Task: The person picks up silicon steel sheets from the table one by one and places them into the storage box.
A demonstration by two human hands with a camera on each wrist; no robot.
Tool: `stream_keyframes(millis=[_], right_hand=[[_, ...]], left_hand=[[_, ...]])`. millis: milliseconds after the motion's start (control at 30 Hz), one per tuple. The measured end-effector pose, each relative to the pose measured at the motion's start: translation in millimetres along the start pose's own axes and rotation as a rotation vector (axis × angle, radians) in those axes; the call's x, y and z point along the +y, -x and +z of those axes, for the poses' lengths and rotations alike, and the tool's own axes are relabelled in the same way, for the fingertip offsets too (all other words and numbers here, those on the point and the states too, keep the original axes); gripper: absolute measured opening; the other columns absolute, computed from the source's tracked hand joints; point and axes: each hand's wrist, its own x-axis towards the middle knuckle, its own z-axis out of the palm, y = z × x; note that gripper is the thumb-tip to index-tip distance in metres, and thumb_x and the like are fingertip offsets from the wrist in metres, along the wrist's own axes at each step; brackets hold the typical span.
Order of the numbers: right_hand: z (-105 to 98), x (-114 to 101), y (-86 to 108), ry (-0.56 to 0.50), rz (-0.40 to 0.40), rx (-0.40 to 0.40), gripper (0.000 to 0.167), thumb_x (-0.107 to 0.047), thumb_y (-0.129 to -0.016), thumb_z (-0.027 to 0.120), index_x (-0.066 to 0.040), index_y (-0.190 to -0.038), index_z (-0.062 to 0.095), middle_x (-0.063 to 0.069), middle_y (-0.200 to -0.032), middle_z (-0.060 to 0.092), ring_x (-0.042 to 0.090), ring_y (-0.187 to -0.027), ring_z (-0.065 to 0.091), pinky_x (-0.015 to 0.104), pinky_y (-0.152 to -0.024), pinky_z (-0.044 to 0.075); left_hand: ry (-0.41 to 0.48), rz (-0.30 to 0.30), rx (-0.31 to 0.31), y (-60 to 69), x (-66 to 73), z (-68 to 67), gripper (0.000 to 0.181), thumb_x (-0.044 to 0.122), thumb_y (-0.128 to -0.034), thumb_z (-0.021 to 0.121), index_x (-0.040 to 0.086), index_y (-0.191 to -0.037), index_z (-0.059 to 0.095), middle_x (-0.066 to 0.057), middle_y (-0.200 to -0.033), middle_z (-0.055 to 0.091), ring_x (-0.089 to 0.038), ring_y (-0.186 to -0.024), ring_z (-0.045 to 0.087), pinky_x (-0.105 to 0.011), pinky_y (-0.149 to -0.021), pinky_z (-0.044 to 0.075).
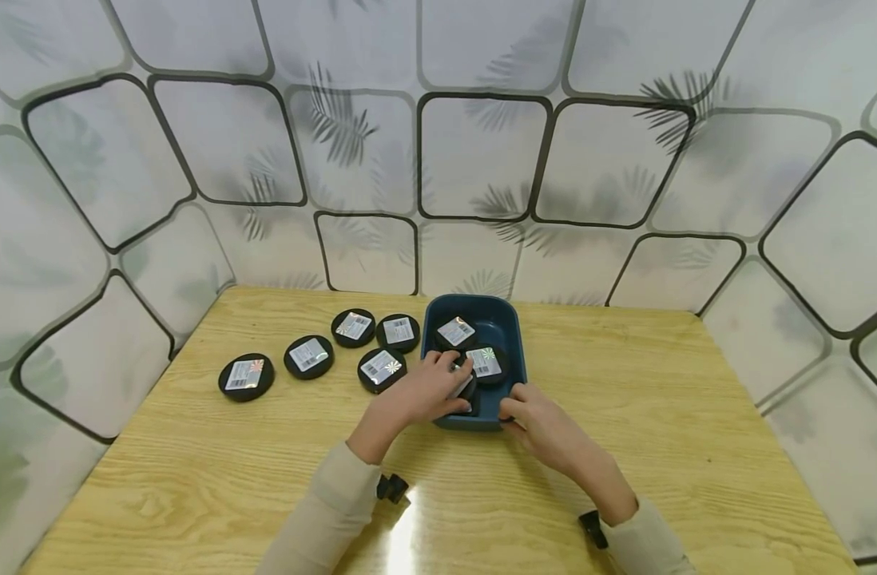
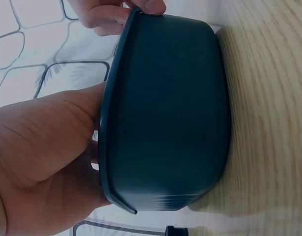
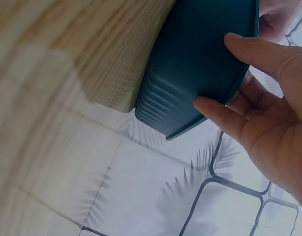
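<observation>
A dark blue bin [image 1: 512, 351] stands on the table with several black discs inside, each bearing a white label. The left hand [image 1: 427, 389] reaches over the bin's left side, its fingers curled round a black disc [image 1: 469, 391] inside, mostly covered by the hand. In the left wrist view the bin's wall [image 2: 165, 113] hides the fingertips of the left hand [image 2: 47, 152]. At the near right corner the right hand [image 1: 542, 423] grips the rim. In the right wrist view the right hand [image 3: 273, 93] has thumb and a finger against the bin's outer wall [image 3: 190, 64], other fingers behind the rim.
Left of the bin, several labelled black discs lie on the wooden table [image 1: 625, 383], among them one far-left disc [image 1: 246, 377] and one close to the bin [image 1: 382, 369]. A patterned wall covering [image 1: 482, 160] rises behind the table's back edge.
</observation>
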Motion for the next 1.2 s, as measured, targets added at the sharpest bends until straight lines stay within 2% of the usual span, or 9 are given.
stream_keyframes(millis=[300, 667, 900, 1200], right_hand=[[-0.6, -1.0, -0.3, 0.000, -0.001, -0.001, 0.010, -0.006, -0.086, 0.076, -0.010, -0.086, 0.067, -0.002, -0.085, 0.050, 0.012, -0.077, 0.045, 0.026, -0.067, 0.045], [-1.3, -1.0, -0.5, -0.003, -0.001, 0.007, 0.010, -0.008, -0.087, 0.075, -0.010, -0.086, 0.066, -0.002, -0.084, 0.050, 0.011, -0.077, 0.045, 0.026, -0.066, 0.045], [-1.5, -2.1, -0.7, -0.010, 0.002, 0.028, 0.018, -0.001, -0.081, 0.079, -0.012, -0.083, 0.065, -0.003, -0.083, 0.049, 0.011, -0.076, 0.044, 0.025, -0.065, 0.045], [-3.6, -1.9, -1.1, -0.020, 0.010, 0.019, 0.019, 0.000, -0.081, 0.079, -0.012, -0.083, 0.065, -0.002, -0.083, 0.049, 0.011, -0.076, 0.044, 0.026, -0.066, 0.045]], left_hand=[[-0.072, -0.026, -0.051, -4.9, 3.1, 3.1, 0.061, 0.045, -0.0974, 0.059, 0.009, -0.145, 0.050, -0.018, -0.143, 0.049, -0.037, -0.125, 0.048, -0.047, -0.104, 0.042], [-0.109, -0.023, -0.033, -8.0, 3.1, 3.3, 0.059, 0.046, -0.0942, 0.064, 0.011, -0.141, 0.057, -0.017, -0.138, 0.053, -0.037, -0.123, 0.051, -0.047, -0.103, 0.044], [-0.061, -0.032, 0.005, -7.0, 2.6, 4.4, 0.061, 0.049, -0.0905, 0.068, 0.012, -0.138, 0.060, -0.014, -0.134, 0.057, -0.035, -0.118, 0.053, -0.045, -0.100, 0.045], [-0.008, -0.038, 0.032, -6.0, 0.9, 6.5, 0.061, 0.051, -0.0892, 0.069, 0.014, -0.137, 0.061, -0.011, -0.133, 0.059, -0.031, -0.116, 0.055, -0.043, -0.097, 0.047]])
